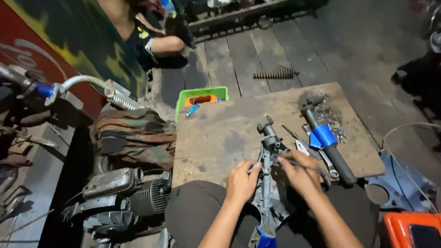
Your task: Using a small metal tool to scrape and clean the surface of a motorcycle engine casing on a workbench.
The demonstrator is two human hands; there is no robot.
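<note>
A long grey metal part (268,168) with a blue plastic end (265,247) lies across my lap and onto a wooden board (220,129). My left hand (241,180) grips its left side. My right hand (301,172) rests on its right side and holds a thin metal tool (299,165) against it. A black cylinder with a blue band (326,140) lies on the board just right of my right hand.
A green tray (184,97) with small items sits at the board's far edge. A coil spring (273,73) lies on the plank floor. Engine parts (119,194) and a camouflage cloth (133,134) are at left. An orange box (399,242) is at lower right. Another person (144,32) crouches far off.
</note>
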